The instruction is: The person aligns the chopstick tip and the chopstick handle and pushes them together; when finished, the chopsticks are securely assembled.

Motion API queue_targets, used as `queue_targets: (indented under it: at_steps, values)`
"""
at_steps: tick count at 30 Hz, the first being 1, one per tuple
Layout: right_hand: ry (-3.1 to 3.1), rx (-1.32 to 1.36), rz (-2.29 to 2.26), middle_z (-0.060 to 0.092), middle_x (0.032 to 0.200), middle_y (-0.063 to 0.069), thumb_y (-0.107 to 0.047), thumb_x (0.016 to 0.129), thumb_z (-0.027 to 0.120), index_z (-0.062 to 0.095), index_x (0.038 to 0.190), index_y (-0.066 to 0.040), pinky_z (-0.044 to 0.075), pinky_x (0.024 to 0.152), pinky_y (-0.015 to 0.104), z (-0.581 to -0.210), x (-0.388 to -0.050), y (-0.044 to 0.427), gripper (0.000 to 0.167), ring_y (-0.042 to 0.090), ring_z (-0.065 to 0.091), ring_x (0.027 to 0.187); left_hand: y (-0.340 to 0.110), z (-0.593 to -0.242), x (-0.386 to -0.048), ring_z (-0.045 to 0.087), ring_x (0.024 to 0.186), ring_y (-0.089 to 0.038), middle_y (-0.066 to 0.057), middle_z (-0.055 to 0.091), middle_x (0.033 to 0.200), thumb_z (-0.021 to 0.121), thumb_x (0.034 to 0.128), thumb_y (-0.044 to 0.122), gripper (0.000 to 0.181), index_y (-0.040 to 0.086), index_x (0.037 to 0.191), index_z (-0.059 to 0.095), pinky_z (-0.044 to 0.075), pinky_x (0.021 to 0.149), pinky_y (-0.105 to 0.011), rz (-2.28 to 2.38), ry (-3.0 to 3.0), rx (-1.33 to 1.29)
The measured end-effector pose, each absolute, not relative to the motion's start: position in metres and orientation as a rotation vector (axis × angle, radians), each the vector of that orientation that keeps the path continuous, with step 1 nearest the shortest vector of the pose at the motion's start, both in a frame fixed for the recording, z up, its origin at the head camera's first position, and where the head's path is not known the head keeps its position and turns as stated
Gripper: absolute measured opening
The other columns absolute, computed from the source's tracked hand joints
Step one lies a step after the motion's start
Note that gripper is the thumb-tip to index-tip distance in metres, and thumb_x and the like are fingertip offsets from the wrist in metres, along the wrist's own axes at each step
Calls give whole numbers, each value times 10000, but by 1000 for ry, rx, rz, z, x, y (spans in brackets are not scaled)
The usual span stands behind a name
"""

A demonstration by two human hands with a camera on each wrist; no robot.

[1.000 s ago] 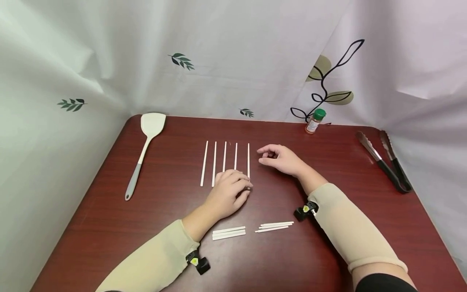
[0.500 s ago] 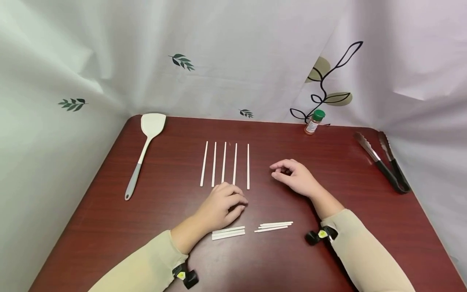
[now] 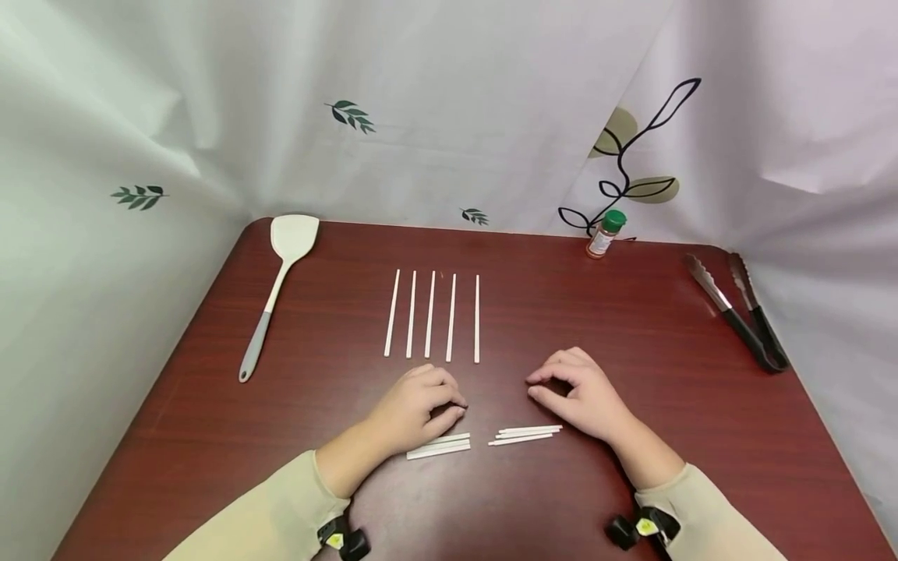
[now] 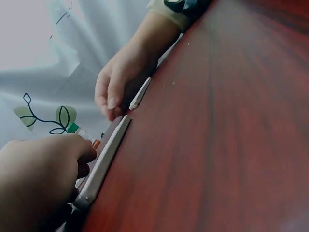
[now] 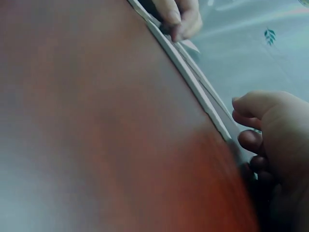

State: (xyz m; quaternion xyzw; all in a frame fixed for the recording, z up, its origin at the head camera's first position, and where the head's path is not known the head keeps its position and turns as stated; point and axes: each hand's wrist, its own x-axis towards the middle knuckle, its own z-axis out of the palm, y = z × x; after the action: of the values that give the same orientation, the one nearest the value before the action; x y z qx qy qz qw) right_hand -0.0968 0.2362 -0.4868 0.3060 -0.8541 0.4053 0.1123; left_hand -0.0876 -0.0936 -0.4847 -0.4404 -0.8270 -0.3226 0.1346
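On the table (image 3: 210, 421), slim white sticks (image 3: 430, 314)

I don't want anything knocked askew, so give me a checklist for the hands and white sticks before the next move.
1. Left hand free: ok, no stick shows in its grip.
2. Right hand free: ok, no stick shows in its grip.
3. Five sticks in the row apart from each other: ok, none touches its neighbour.
4. Row evenly spaced: not ok, the gap before the rightmost stick looks widest at the near ends.
5. Right pile squared up: not ok, its stick ends are staggered.
6. Left hand clear of the left pile: cannot tell, the hand partly hides it in the head view.
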Motion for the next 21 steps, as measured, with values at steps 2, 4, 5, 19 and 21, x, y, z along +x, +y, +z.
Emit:
queue_targets:
  at_steps: [2,4,5,19,21]
  values:
    - [-2523,917,1183,658,928,-180,-124,804,919,835,985,-248,399,851,233,-487,-86,236,235,97,546,934,-96,-483,-84,608,901,-113,94,682,977,797,920,187,53,183,972,805,509,890,-363,-945,-2417,-1281]
    - [-2539,935,1168,649,939,-180,-151,799,927,841,988,-264,393,870,237,-487,-77,236,237,94,537,950,-99,-483,-81,604,901,-105,100,687,977,810,911,193,62,184,973,810,508,871,-361,-953,-2413,-1291]
    - [-2544,943,1158,646,944,-179,-161,794,933,843,990,-270,390,874,239,-487,-73,236,241,92,532,956,-101,-483,-80,600,897,-99,105,688,977,817,909,202,66,187,974,812,504,857,-355,-957,-2412,-1295]
    - [-2519,1019,1053,632,967,-189,-182,749,959,863,981,-293,381,868,270,-486,-57,234,274,89,516,979,-115,-484,-69,592,912,-84,129,681,999,916,819,290,199,202,983,846,486,844,-337,-904,-2323,-1383]
    - [-2523,1031,1051,633,965,-200,-168,765,955,864,972,-301,378,862,273,-486,-56,234,262,76,512,975,-114,-483,-69,594,904,-81,135,681,979,919,818,282,175,212,963,850,483,832,-329,-901,-2320,-1385]
